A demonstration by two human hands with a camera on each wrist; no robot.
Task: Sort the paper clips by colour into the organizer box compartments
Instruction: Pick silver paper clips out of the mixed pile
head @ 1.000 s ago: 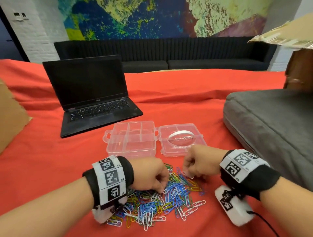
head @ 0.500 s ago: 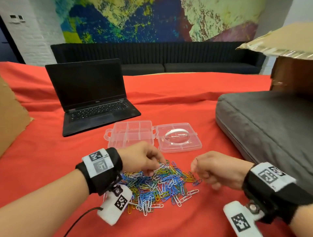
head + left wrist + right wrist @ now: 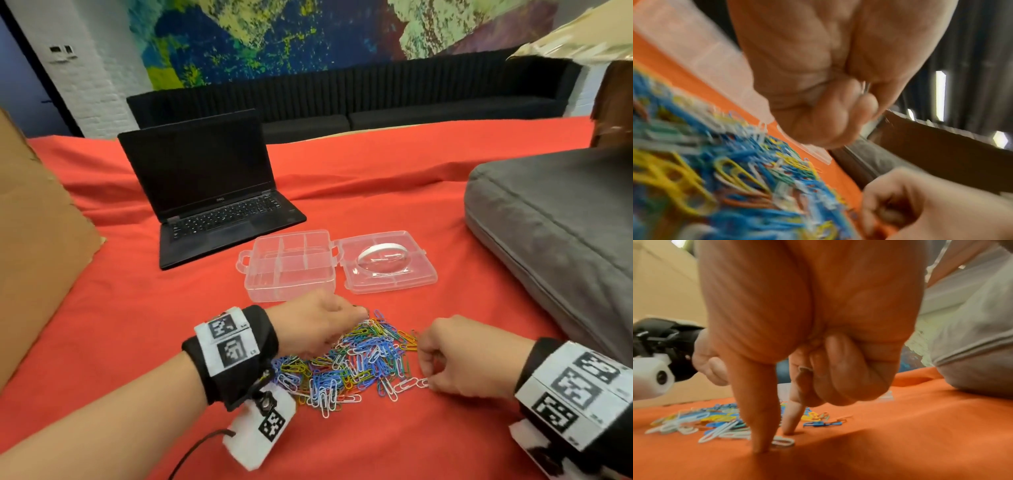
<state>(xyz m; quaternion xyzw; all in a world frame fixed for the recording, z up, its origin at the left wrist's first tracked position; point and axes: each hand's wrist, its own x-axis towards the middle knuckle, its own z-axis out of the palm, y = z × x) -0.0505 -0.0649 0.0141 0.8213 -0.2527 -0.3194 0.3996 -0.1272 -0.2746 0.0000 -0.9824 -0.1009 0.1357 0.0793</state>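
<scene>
A heap of mixed-colour paper clips lies on the red cloth in front of the clear organizer box, whose compartments look bare. Its lid lies open to the right. My left hand hovers over the heap's far edge, fingers curled; in the left wrist view this hand pinches a thin pale clip. My right hand is at the heap's right edge. In the right wrist view its thumb and index tips press the cloth on either side of a white clip, pinching it.
An open black laptop stands behind and left of the box. A grey cushion fills the right side. Brown cardboard leans at the left edge, and a cardboard box stands at the far right.
My left hand rose off the heap and shifted toward the box with fingers still curled. My right hand drew back to the heap's right edge and came down on a white clip.
</scene>
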